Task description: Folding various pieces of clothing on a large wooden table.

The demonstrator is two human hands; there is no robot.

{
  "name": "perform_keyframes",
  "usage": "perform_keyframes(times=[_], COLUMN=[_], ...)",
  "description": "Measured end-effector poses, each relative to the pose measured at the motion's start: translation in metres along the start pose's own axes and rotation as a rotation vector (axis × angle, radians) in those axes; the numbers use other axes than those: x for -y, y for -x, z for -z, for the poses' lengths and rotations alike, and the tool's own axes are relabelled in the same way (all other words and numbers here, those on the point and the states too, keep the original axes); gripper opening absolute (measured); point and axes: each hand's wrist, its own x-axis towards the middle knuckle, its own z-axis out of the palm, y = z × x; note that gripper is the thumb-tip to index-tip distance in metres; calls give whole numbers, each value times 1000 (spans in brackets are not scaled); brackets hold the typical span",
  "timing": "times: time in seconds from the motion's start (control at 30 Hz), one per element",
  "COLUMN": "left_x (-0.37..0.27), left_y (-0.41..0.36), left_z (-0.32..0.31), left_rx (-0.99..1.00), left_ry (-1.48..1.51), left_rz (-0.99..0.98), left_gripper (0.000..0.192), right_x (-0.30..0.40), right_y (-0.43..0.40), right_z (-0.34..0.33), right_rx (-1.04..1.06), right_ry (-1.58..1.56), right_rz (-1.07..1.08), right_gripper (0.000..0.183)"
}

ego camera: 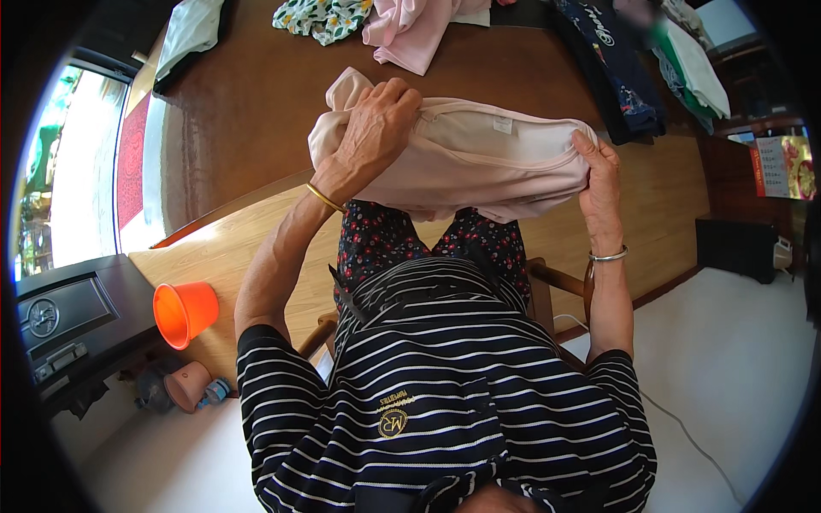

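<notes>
A light pink garment (474, 167) is stretched between my hands, over my lap and the near edge of the brown wooden table (256, 109). Its wide opening faces up and shows a paler inside with a small white label. My left hand (378, 125), with a gold bangle at the wrist, is closed on the fabric at the garment's left part. At the right end of the opening my right hand (596, 163) pinches the edge, thumb on top; a silver bangle circles that wrist. Some of the left fingertips are hidden.
Across the table lie a patterned cloth (324, 19), another pink garment (410, 32) and a folded white one (189, 35). Dark blue clothing (616, 70) and a white and green pile (696, 70) are at the right. An orange bucket (186, 313) stands on the floor at left.
</notes>
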Motion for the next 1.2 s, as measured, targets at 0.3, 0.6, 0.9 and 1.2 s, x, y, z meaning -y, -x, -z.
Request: perform_keyframes(times=[0.3,0.6,0.9,1.2], left_x=[-1,-5,3,-1], left_y=[1,2,-1,-3], left_z=[11,20,25,30], left_rx=[-110,16,-35,38], left_ry=[195,660,706,595], left_rz=[-56,380,523,455], left_gripper=[7,14,17,17], right_x=[0,-3,-4,-4], right_y=[-1,-3,-3,-4], right_z=[0,3,5,9], right_rx=[62,57,49,18], right_ry=[125,221,142,72], right_rz=[46,70,59,52], right_gripper=[21,15,16,15])
